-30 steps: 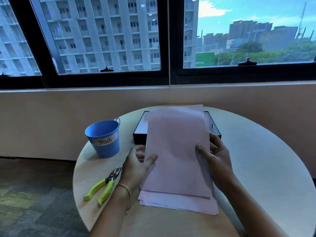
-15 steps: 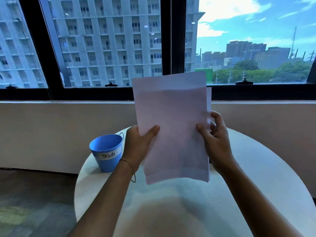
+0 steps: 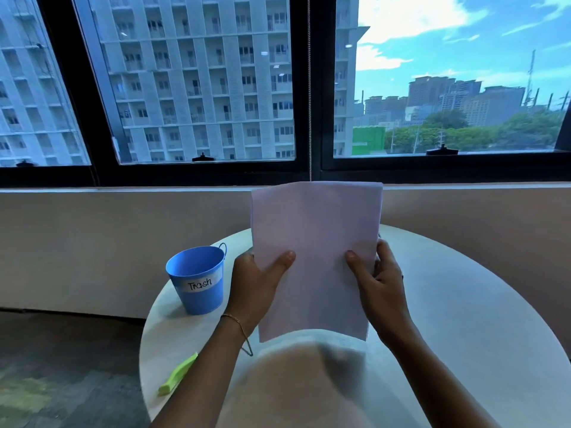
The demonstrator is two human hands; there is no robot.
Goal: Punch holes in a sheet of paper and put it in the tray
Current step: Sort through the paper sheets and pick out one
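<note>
Hole punch [image 3: 177,374]: one green handle shows at the table's near left edge. The rest is hidden behind the left forearm, and neither hand touches it.
Trash bucket [image 3: 196,279]: blue, upright, labelled, on the table [image 3: 463,335] just left of the left hand.
Left hand [image 3: 256,282]: grips the paper's left edge, thumb on the near face, fingers behind.
Paper [image 3: 315,257]: pale pink, held upright above the table between both hands, lower edge clear of the surface. No holes visible. Cannot tell whether it is one sheet or several.
Right hand [image 3: 377,282]: grips the right edge the same way, thumb in front, fingers curled behind.
Tray: not visible, possibly behind the paper.
Stage (judged): punching not yet begun.
Risk 1: freeing one hand for the punch leaves a one-sided hold, so the paper may droop or crease.
Risk 2: if several sheets are held, extras may slip out or get punched together.
Risk 3: a left-hand reach passes near the bucket and may knock it.
</note>
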